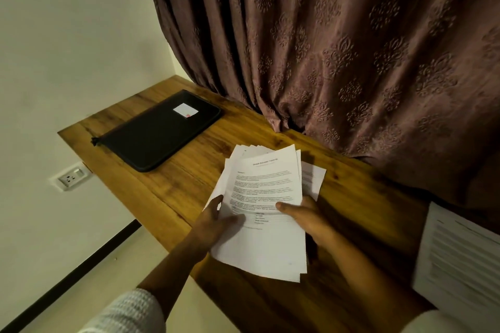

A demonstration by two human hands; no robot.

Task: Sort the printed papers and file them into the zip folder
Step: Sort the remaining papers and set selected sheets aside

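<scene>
A loose stack of printed papers (266, 186) is held above the wooden table (178, 192), fanned at its far end. My left hand (216, 220) grips the stack's left edge, fingers partly under the sheets. My right hand (304, 215) holds the right edge with the thumb pressed on the top page. One more sheet (313, 178) pokes out behind the stack on the right. The black zip folder (159, 131) lies shut and flat at the table's far left, a white label on its cover.
Another printed sheet (460, 257) lies at the table's right edge. A brown patterned curtain (351, 48) hangs along the table's far side. A wall socket (71, 175) sits on the wall left of the table.
</scene>
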